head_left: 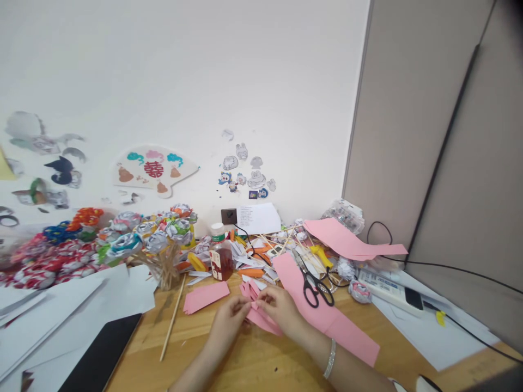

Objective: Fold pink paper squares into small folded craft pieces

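Observation:
Pink paper strips [265, 321] lie bunched between my two hands above the wooden table. The fingertips of my left hand [231, 316] are pinched together on the paper's left side. From the right, my right hand [281, 307] grips the same paper with thumb and fingers, a bracelet on its wrist. My fingers hide part of the paper, so its folds are hard to make out. To the left sits a small stack of pink paper pieces [206, 297]. On the right, black-handled scissors [312, 286] rest on a long pink sheet [347, 332].
A thin wooden stick [172, 321] lies left of my hands. Behind stand a jar with a white cap [221, 256] and a bundle of paper flowers [159, 239]. White sheets [61, 310] and a black flat board [102, 354] cover the left; a power strip [388, 291] lies right.

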`<state>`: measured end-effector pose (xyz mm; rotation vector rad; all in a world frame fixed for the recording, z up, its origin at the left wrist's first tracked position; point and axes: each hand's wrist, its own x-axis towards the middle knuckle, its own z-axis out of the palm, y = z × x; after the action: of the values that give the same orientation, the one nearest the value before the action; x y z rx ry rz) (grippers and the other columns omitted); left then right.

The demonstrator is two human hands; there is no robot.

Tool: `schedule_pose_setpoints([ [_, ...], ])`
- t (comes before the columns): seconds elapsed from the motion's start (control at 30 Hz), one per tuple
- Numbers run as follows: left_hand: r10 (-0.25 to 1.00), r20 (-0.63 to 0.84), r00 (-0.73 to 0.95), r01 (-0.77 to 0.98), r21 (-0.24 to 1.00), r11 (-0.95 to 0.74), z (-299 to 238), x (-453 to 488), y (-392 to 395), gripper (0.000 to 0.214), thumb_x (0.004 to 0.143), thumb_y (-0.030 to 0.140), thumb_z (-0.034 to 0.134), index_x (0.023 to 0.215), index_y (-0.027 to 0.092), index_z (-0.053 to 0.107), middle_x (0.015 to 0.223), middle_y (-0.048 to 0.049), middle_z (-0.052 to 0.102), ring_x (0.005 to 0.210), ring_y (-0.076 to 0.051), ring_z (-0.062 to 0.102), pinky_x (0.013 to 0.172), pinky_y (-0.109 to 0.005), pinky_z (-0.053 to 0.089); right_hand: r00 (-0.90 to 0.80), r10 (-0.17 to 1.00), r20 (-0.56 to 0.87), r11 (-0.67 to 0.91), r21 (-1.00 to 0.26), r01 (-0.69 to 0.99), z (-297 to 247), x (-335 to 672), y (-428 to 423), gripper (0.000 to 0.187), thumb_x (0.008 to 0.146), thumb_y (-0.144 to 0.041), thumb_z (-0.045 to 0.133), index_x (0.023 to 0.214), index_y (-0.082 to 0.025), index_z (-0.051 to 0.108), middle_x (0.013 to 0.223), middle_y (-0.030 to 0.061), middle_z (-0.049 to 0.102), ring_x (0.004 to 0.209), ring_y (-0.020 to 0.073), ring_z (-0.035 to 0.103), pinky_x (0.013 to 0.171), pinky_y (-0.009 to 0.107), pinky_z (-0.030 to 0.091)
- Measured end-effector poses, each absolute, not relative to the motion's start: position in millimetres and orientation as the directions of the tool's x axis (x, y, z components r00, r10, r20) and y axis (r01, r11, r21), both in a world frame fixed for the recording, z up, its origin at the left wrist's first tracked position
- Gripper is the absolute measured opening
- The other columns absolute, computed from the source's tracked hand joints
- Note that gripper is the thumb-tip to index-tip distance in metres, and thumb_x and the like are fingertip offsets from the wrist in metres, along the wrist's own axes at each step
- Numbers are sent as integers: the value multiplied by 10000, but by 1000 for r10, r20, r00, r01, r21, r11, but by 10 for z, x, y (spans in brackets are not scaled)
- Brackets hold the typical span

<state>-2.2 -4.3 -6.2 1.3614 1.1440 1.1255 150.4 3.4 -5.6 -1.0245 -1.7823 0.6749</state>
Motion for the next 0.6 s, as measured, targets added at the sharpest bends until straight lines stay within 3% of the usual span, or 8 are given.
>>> schedule_pose_setpoints([
  [0.2, 992, 26, 126, 63, 997, -35, -63, -26, -41, 363, 598, 484, 616, 700, 140, 566, 580, 31, 567, 445, -109, 533, 430, -226, 443, -194, 893, 405, 447, -848, 286, -113, 1489, 79, 95, 709, -255, 596, 727, -165, 621, 729, 12, 622, 690, 149, 565, 620, 250, 437],
  [0.6, 985, 15, 170, 89, 996, -31, -73, -18, -37, 361, 601, 503, 587, 632, 148, 526, 446, 42, 545, 401, -123, 518, 429, -231, 405, -200, 880, 432, 475, -823, 312, -165, 1490, 120, 73, 709, -226, 583, 728, -167, 620, 753, 22, 617, 699, 150, 565, 628, 256, 446],
])
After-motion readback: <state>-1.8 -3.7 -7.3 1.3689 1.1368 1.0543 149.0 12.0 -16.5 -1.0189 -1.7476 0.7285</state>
